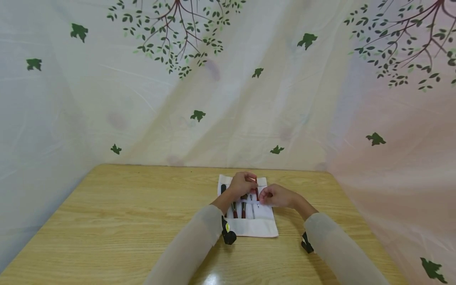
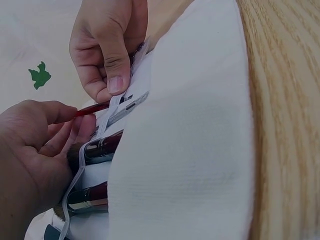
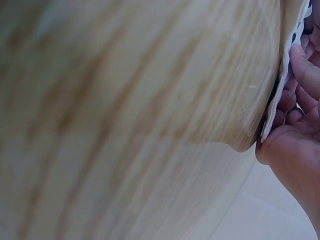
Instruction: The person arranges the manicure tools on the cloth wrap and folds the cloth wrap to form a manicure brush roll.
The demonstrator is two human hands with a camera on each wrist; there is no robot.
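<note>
A white cloth brush roll [image 1: 253,228] lies unfolded near the table's far edge. My left hand [image 1: 242,184] reaches over its upper part and pinches a thin red stick-like tool [image 2: 92,108] between thumb and fingers. The tool's other end passes beneath a white elastic band [image 2: 107,115]. At the roll's right side, my right hand [image 1: 279,196] pinches that band, thumb on top, beside the tool. Brushes with dark red handles [image 2: 100,150] sit under the band, next to a slim metallic tool [image 2: 131,105]. The red tool's exact kind cannot be made out.
The wooden table [image 1: 124,217] extends left, right and toward me around the roll. A pale curtain [image 1: 228,130] printed with leaves and branches hangs behind and on both sides. A black-handled item [image 1: 223,189] lies at the roll's left side.
</note>
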